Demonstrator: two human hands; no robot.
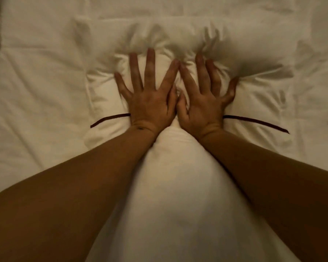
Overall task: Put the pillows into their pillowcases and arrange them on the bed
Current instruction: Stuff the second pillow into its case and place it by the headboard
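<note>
White bed [36, 87]: pillow [178, 186] under both flat hands [153, 103].

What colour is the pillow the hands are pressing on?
The pillow is plain white, no pattern, looking cream in the dim warm light. The head view, the only one, shows it.

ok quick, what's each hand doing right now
left hand: open, fingers spread, pressing flat on the pillow
right hand: open, fingers spread, pressing the same pillow

No text, label, brand, number or sign can be read anywhere on the white bedding
</note>
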